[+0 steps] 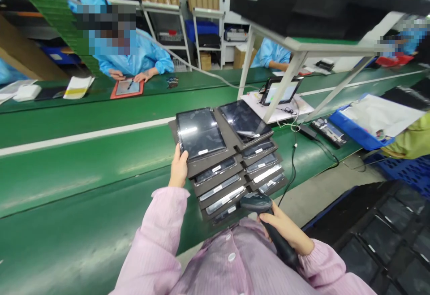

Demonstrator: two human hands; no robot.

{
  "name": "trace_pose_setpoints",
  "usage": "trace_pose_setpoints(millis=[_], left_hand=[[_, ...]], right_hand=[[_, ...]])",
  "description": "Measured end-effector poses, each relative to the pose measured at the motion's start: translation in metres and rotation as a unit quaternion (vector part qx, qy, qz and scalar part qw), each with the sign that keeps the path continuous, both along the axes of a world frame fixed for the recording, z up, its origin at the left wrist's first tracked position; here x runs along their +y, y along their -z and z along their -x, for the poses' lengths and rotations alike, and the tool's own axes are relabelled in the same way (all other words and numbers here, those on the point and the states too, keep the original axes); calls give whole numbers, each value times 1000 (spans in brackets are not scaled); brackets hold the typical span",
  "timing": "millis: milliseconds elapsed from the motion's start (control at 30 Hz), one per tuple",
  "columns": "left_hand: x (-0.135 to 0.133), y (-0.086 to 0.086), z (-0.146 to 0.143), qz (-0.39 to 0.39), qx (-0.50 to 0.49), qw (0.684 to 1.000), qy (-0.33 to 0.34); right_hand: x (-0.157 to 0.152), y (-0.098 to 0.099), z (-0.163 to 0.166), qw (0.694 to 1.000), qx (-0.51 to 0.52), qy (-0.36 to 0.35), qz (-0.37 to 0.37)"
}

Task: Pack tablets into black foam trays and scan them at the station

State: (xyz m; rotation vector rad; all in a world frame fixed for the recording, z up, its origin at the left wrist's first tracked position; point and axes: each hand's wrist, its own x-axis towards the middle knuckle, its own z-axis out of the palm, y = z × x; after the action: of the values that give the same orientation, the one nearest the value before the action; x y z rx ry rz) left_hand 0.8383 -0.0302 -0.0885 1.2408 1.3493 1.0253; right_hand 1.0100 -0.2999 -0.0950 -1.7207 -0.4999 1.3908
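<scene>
My left hand (179, 168) grips the left edge of a stack of dark foam trays (231, 183), each carrying two black tablets. The top tray shows two tablets (200, 132) side by side, screens up. The stack is fanned toward me, so the label strips of the lower tablets show. My right hand (289, 232) is closed round the handle of a black barcode scanner (257, 201), whose head sits just below the stack's near edge. Both sleeves are pink.
A green conveyor belt (83, 160) runs across in front of me. Across it, a person in blue (134, 57) works on a tablet in a red frame (127, 88). A white stand (289, 66), a propped tablet (280, 91), cables, a blue bin (356, 129) and trays of tablets (379, 236) lie at right.
</scene>
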Motion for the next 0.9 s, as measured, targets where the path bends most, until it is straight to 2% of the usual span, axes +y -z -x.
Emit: trace_pose_setpoints(millis=[100, 167, 333, 467, 600, 700, 800, 833, 900], left_hand=[[1, 2, 0, 5, -6, 1000, -21], [4, 5, 1, 8, -8, 999, -30], [10, 14, 4, 17, 24, 999, -34], [17, 26, 12, 11, 41, 998, -42], [24, 31, 18, 8, 44, 996, -82], [22, 22, 16, 35, 22, 995, -91], [16, 8, 8, 58, -12, 996, -73], [14, 4, 6, 56, -16, 996, -66], [12, -1, 2, 44, -16, 997, -63]], right_hand=[[9, 1, -53, 986, -91, 141, -20], [15, -1, -100, 970, -158, 185, -11], [28, -8, -205, 971, -199, 133, 12], [59, 7, -258, 964, -248, 93, 18], [105, 39, -284, 942, -326, 81, 22], [129, 57, -291, 932, -356, 63, 39], [148, 57, -292, 922, -384, 42, 40], [157, 54, -289, 920, -391, 34, 12], [178, 44, -278, 931, -353, 9, -89]])
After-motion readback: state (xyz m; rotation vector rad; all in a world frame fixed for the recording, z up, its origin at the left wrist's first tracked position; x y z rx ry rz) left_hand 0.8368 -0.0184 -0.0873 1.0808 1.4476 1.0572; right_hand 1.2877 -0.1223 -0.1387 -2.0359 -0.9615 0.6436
